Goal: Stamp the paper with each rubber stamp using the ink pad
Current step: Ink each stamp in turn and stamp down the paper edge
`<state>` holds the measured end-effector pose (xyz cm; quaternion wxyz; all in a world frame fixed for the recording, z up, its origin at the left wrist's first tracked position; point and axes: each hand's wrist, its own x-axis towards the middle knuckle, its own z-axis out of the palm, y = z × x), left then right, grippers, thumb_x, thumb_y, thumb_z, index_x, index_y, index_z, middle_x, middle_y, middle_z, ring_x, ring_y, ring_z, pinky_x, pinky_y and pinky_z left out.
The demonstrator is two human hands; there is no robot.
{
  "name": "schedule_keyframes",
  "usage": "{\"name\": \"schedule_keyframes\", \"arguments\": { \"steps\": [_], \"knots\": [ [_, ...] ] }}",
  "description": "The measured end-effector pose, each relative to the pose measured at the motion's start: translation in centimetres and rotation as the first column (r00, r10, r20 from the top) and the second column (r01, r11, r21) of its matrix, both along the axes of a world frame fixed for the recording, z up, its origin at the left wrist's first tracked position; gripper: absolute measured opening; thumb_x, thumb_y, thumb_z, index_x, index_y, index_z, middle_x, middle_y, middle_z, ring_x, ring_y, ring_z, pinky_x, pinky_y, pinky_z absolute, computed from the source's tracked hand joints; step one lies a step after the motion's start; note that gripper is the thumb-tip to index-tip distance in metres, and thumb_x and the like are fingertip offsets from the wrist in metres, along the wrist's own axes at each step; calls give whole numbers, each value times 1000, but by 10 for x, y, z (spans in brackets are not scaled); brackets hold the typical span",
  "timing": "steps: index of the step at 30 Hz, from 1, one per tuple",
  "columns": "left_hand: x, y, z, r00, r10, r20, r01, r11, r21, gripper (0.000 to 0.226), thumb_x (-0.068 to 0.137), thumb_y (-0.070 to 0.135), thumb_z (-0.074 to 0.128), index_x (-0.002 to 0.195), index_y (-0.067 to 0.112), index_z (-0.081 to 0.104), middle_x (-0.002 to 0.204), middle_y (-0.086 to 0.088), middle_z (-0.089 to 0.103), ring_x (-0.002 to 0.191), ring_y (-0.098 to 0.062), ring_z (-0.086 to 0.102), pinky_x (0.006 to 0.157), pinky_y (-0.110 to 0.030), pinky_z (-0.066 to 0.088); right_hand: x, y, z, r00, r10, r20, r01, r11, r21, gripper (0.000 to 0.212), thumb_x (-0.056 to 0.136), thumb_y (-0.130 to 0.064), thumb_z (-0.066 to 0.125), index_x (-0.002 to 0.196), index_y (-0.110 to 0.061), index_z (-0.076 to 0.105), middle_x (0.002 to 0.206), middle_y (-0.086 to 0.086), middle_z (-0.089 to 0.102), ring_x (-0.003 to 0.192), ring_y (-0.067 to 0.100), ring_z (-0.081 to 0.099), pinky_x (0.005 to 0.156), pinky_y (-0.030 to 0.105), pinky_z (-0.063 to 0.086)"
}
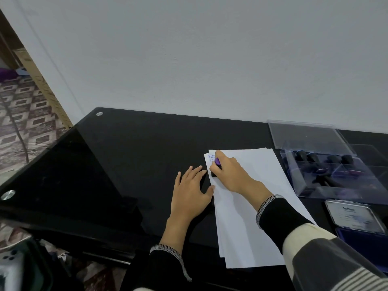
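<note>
While right hand [230, 172] grips one stamp [216, 168] on paper [247, 206], left hand [190, 190] flat; four stamps in box [357, 190].

White paper stack [252, 206], stamp [216, 166] pressed on its far corner, open ink pad [361, 223] right

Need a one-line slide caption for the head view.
Right hand presses a rubber stamp onto the paper stack; left hand steadies its edge.

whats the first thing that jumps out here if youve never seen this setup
The right hand pressing a purple stamp onto the far left corner of the white paper stack, beside blue print. The left hand lies flat at the paper's left edge; a clear box of stamps sits right.
</note>
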<state>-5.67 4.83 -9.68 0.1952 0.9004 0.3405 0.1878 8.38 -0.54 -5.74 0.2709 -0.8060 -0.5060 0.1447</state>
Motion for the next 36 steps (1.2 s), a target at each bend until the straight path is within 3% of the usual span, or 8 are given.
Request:
{"name": "schedule_keyframes", "arguments": {
  "steps": [7, 13, 16, 20, 24, 29, 36],
  "knots": [
    [0, 1, -1, 1000, -2, -2, 2, 1000, 6, 56, 93, 50, 47, 144, 28, 41, 154, 13, 31, 146, -6, 14, 119, -35, -1, -1, -2, -2, 1000, -7, 14, 7, 1000, 12, 17, 99, -28, 44, 109, -15, 41, 97, 5, 61, 57, 14, 49, 50, 20, 35],
    [1, 3, 2, 1000, 4, 20, -4, 1000, -15, 52, 90, 48, 52, 138, 30, 47, 150, 15, 36, 144, -4, 17, 119, -36, 3, 5, -2, 1, 1000, 22, -8, -22, 999, -23, 11, 99, -29, 43, 98, -19, 39, 91, 8, 61, 57, 15, 49, 52, 25, 38],
    [0, 3, 4, 1000, 7, 27, -6, 1000, -17, 52, 89, 48, 54, 137, 30, 49, 149, 15, 37, 144, -5, 18, 118, -36, 4, 9, -8, 6, 991, -12, -135, 12, 1000, 0, 14, 99, -29, 43, 91, -19, 40, 85, 2, 58, 60, 14, 49, 56, 24, 38],
    [0, 3, 4, 999, 8, 40, -6, 999, -33, 50, 88, 48, 55, 135, 30, 50, 148, 15, 38, 143, -5, 19, 119, -39, 6, 19, -26, 8, 894, -201, -401, 289, 942, 172, 22, 99, -24, 44, 79, -15, 39, 76, 10, 54, 63, 14, 50, 58, 22, 42],
    [0, 3, 5, 999, 10, 36, -9, 999, -37, 50, 88, 48, 54, 135, 31, 50, 148, 16, 38, 143, -3, 19, 119, -38, 5, 31, -46, 5, 679, -309, -666, 550, 815, 183, 18, 97, -20, 43, 82, -9, 42, 71, 15, 54, 46, 9, 46, 45, 21, 37],
    [0, 3, 5, 999, 13, 38, -11, 999, -36, 50, 88, 48, 55, 134, 31, 50, 148, 16, 39, 143, -4, 20, 118, -37, 6, 34, -60, 3, 526, -284, -802, 629, 764, 143, 16, 96, -15, 41, 81, -8, 44, 59, 13, 54, 40, 15, 36, 39, 22, 29],
    [0, 2, 6, 999, 11, 38, -10, 999, -36, 49, 88, 47, 55, 134, 31, 51, 147, 16, 39, 142, -4, 20, 118, -36, 7, 32, -63, 3, 482, -242, -842, 645, 748, 155, 13, 95, -13, 42, 86, -6, 48, 57, 13, 53, 38, 14, 35, 38, 21, 28]
  ]
}}
